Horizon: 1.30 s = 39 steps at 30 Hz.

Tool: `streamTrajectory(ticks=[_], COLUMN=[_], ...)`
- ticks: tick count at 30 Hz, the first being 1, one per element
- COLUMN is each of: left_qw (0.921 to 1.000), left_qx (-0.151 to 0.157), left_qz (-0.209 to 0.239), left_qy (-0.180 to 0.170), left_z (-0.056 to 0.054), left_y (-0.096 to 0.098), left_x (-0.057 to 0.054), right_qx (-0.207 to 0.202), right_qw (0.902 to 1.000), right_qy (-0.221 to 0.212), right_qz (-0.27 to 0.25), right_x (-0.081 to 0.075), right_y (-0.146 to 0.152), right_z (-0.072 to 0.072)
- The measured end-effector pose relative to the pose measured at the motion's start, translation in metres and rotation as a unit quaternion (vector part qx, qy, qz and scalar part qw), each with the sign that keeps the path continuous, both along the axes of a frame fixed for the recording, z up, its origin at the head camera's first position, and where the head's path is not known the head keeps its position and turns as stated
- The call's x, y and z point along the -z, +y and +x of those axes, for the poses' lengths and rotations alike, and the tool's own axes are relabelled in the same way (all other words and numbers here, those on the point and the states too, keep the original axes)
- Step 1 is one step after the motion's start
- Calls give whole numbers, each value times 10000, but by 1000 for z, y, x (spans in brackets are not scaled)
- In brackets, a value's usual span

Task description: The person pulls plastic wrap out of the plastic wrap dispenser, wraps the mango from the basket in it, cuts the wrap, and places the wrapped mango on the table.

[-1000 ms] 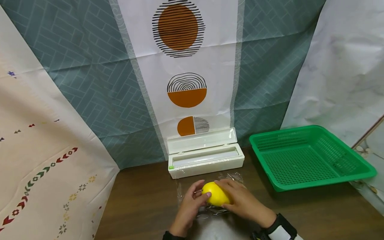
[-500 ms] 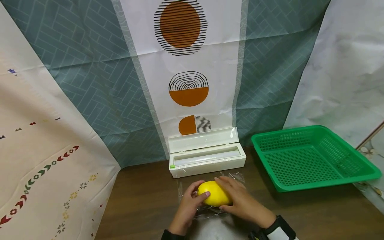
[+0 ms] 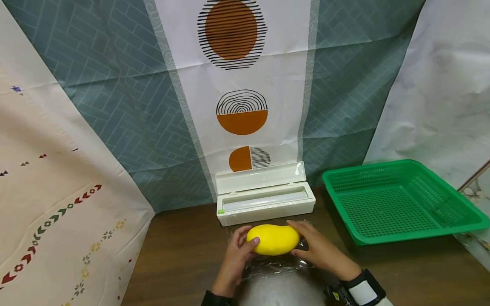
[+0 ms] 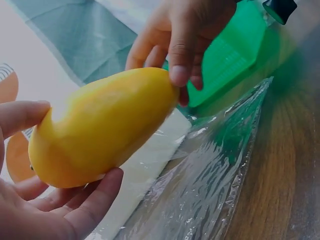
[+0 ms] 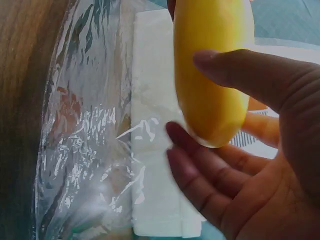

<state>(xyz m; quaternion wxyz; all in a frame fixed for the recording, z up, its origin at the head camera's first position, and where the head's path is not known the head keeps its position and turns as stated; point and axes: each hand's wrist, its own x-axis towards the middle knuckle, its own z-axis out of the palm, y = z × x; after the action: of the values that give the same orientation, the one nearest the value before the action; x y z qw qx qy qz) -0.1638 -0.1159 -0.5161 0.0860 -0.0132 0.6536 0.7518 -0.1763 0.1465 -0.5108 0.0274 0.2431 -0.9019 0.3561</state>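
Both hands hold a yellow mango [image 3: 272, 240] level above a sheet of clear cling film [image 5: 90, 155]. The left hand [image 3: 234, 260] grips its left end, thumb on the near side and fingers underneath, as the left wrist view shows. At the other end, the right hand [image 3: 325, 253] has its thumb on the skin, with fingers spread around the tip. Beneath the mango the film lies crinkled, stretching from a white cling film box [image 3: 266, 213] whose lid stands up. A pale roll [image 3: 264, 202] sits inside that box.
To the right stands a green perforated basket [image 3: 386, 208] on the brown wooden table [image 3: 180, 255]. Patterned cloths hang behind and at the left. A grey, shiny surface [image 3: 283, 291] lies at the front edge between the forearms.
The mango has been raised and turned from slanting to lying lengthwise across the head view. The right hand has shifted from over its top to its right end.
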Motion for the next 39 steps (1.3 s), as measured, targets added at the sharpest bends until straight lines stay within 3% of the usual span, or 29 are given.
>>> streamTrajectory(ticks=[5, 12, 18, 27, 39], left_qw=[9996, 9965, 9929, 9922, 9928], left_qx=[-280, -569, -588, -706, -409], left_qz=[-3, -617, -1028, -1028, -1117], left_qy=[-17, -54, -65, -77, -115], left_z=[-1, -1, -2, -2, -1], left_y=[2, 3, 3, 4, 4], left_x=[2, 2, 3, 6, 5], right_qx=[-26, 399, 469, 763, 780], right_qw=[9985, 9966, 9955, 9933, 9899], right_qy=[185, 225, 139, -341, -972], right_qz=[-506, -688, -811, -802, -677], right_x=[9, 19, 26, 30, 34], right_y=[0, -7, -10, -13, -13], right_z=[-5, -6, -7, -8, -11])
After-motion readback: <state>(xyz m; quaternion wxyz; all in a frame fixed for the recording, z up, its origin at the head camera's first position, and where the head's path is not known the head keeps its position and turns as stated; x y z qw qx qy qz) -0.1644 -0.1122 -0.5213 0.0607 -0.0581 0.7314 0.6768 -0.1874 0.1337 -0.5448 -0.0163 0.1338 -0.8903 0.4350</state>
